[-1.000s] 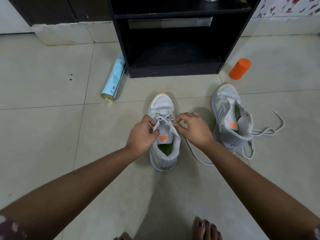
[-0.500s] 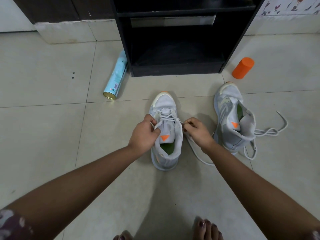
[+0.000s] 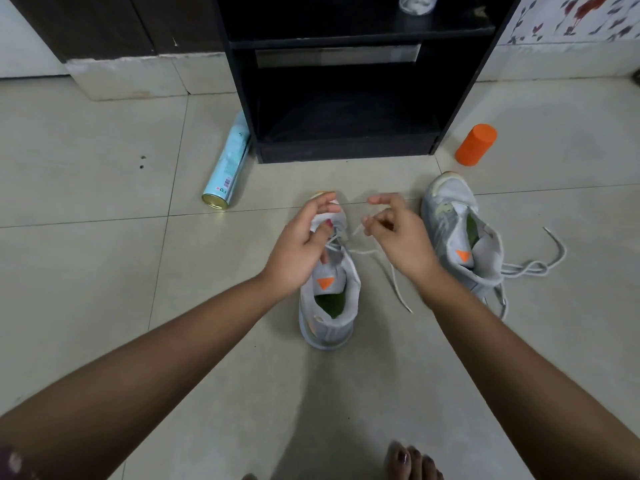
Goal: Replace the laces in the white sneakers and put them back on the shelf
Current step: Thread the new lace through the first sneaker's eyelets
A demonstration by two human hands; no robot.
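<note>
Two white sneakers with orange tongue marks stand on the tiled floor before a black shelf [image 3: 349, 140]. The left sneaker [image 3: 329, 306] is in the middle, toe towards the shelf. My left hand [image 3: 301, 244] lies over its front and grips the upper near the eyelets. My right hand [image 3: 398, 237] pinches the white lace [image 3: 367, 251] just right of that shoe; the lace's loose end trails on the floor. The right sneaker [image 3: 460, 233] stands further right, its lace [image 3: 540, 265] spread loose over the tiles.
A light blue spray can [image 3: 227, 171] lies on the floor left of the shelf. An orange cylinder [image 3: 476, 144] stands right of it. My bare toes [image 3: 412, 462] show at the bottom edge. A pale step and dark cabinet fill the back left.
My right hand has lifted and moved away from the shoe, pulling the lace out to the right. My left hand has slid forward over the shoe's toe end.
</note>
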